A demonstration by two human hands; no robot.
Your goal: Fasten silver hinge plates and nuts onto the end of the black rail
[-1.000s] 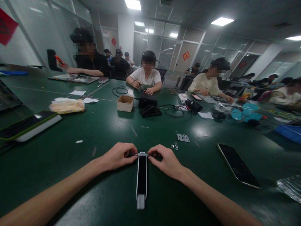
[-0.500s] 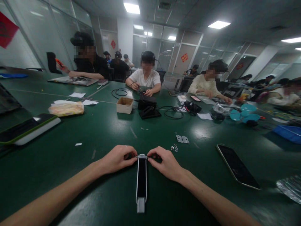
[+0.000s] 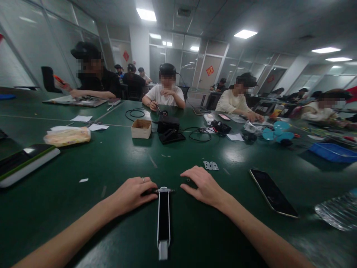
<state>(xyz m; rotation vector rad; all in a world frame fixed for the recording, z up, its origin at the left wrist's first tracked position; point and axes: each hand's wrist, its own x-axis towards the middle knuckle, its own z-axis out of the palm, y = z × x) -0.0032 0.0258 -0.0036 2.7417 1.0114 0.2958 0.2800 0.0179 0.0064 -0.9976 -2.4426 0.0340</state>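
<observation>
A long black bar with silver edges [image 3: 163, 219] lies on the green table [image 3: 117, 163], pointing away from me. My left hand [image 3: 134, 191] is closed in a pinch on a thin metal pin at the bar's far end. My right hand [image 3: 202, 184] is off the bar, a little to its right. Its fingers are spread and resting on the table over a small nut [image 3: 187, 180]. A small silver hinge plate [image 3: 210, 165] lies just beyond the right hand.
A black phone [image 3: 272, 191] lies to the right, a foil bag [image 3: 337, 214] at the right edge, and a flat white-edged device [image 3: 25, 162] at the left. A cardboard box [image 3: 141, 128], a black device [image 3: 169, 128] with cables and a blue tray [image 3: 331, 152] sit farther off. Several people work across the table.
My right hand has let go of the bar's far end and moved right onto the small nuts. The left hand keeps its pinch. My view has swung slightly right.
</observation>
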